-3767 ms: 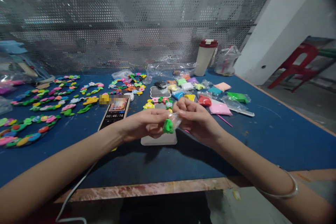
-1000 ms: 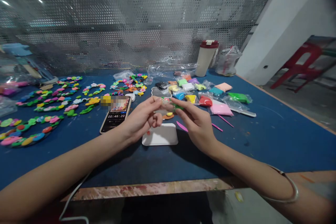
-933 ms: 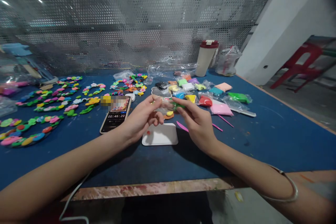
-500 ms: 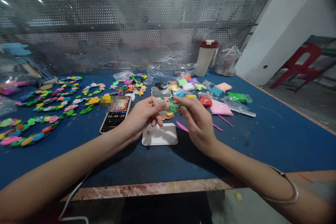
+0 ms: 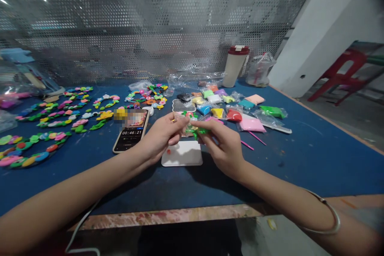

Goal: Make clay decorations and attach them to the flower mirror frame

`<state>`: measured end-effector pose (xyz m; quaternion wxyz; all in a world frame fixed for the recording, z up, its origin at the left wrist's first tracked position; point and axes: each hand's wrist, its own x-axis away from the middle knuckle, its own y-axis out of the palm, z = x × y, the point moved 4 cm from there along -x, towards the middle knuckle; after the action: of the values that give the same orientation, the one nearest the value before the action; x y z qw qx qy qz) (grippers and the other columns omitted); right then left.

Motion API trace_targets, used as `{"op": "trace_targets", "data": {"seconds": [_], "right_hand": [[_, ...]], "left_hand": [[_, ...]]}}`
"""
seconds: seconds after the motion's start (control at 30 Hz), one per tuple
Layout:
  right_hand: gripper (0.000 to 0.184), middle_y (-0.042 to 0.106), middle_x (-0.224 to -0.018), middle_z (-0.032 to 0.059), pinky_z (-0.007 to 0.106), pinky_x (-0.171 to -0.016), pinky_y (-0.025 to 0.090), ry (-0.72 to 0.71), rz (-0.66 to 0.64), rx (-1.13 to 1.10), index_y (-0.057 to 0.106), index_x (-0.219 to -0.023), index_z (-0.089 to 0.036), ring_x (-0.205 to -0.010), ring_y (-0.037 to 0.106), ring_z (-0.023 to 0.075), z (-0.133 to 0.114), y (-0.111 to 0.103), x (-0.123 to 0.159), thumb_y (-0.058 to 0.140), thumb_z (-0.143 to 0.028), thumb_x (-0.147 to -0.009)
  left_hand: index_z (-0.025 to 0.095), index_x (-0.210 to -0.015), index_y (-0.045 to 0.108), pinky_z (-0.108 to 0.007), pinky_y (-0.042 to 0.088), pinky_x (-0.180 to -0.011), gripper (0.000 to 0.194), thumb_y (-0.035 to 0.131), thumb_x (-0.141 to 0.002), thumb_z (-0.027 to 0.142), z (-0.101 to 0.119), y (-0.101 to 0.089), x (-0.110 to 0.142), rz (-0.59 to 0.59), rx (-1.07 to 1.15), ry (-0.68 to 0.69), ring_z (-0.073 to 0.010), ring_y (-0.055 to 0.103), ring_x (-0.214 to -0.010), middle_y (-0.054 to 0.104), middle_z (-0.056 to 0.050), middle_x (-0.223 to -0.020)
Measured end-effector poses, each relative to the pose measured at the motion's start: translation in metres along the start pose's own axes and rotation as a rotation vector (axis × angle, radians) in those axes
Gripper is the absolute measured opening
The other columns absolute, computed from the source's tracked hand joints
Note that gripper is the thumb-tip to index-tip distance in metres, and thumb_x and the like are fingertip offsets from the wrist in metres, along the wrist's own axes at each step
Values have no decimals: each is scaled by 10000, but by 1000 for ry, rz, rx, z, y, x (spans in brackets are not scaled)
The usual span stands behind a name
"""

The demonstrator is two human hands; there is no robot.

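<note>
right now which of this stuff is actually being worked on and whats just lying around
Being worked on:
- left hand
- right hand
- green clay in clear plastic

Lying about:
- white tray
- phone showing a timer
- clay flower strings
- clay packets
- red-lidded cup

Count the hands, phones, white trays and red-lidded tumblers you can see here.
Left hand, right hand: 2
Phone: 1
White tray: 1
Red-lidded tumbler: 1
Total: 5

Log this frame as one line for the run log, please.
left hand: grips clear plastic wrap | right hand: pinches green clay | below hands: white tray | beside left hand: phone
</note>
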<state>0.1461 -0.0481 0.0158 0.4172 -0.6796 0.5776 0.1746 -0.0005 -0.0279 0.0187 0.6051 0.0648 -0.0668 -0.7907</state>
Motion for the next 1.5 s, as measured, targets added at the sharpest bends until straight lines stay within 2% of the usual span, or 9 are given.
{"op": "trace_targets", "data": {"seconds": [0.2,0.4,0.63,0.73,0.87,1.03,1.17,1.33,1.5], "right_hand": [[203,595,-844,36,284,-626,434,171,49,-20,522,-1055,-190,-673,543,135,11,-1,-3,368,-158,-927],[187,594,-954,70,315,-719,438,171,-61,-26,522,-1064,-184,-823,559,179,8,6,-6,451,-264,-909],[197,616,-804,26,289,-646,416,175,-94,-100,567,-1052,-220,-690,554,160,5,4,-3,433,-237,-908],[225,562,-789,6,272,-620,384,248,-41,-181,526,-1107,-231,-674,513,141,9,1,-1,380,-247,-937],[137,487,-812,-6,253,-603,333,374,6,-292,522,-952,-216,-674,435,121,17,1,-2,419,-303,-931],[328,365,-652,-43,245,-525,287,539,-127,-508,444,-715,-204,-563,336,107,25,14,-5,435,-478,-895],[412,325,-609,-52,242,-481,272,672,-280,-693,438,-684,-198,-509,282,97,30,23,-3,402,-559,-878],[336,368,-632,-49,232,-497,295,732,-367,-820,504,-751,-184,-526,314,89,27,24,-1,541,-510,-821],[323,335,-568,-69,229,-480,234,715,-375,-830,484,-666,-172,-494,270,74,25,23,-1,594,-443,-804]], "left_hand": [[145,-775,515,-136,306,-415,371,694,-733,467,2,0,0,-15,61,-37,-21,391,-437,509,48,-623],[163,-819,501,-150,310,-410,375,809,-626,253,0,6,1,-60,16,-50,-33,430,-440,529,68,-613],[149,-724,496,-129,260,-401,285,707,-747,340,3,3,1,-58,-15,-26,-14,371,-397,436,86,-512],[155,-700,487,-127,239,-392,271,667,-784,339,3,-1,-1,-38,-29,-19,-16,362,-386,443,80,-490],[167,-713,483,-130,250,-387,259,658,-789,342,-1,-4,-3,-41,-60,-22,-32,393,-397,488,68,-494],[167,-696,478,-141,284,-390,299,714,-741,346,-3,-4,-4,-59,-148,-35,-47,418,-407,522,55,-480],[173,-671,461,-135,285,-389,330,760,-690,312,-3,-5,-4,-84,-197,-36,-47,425,-415,522,60,-487],[168,-733,531,-145,247,-357,269,711,-737,368,-3,-4,-2,-152,-225,-61,-39,367,-340,500,65,-454],[169,-769,548,-147,265,-368,260,699,-750,379,1,-2,-1,-140,-217,-49,-43,394,-349,481,69,-475]]}}
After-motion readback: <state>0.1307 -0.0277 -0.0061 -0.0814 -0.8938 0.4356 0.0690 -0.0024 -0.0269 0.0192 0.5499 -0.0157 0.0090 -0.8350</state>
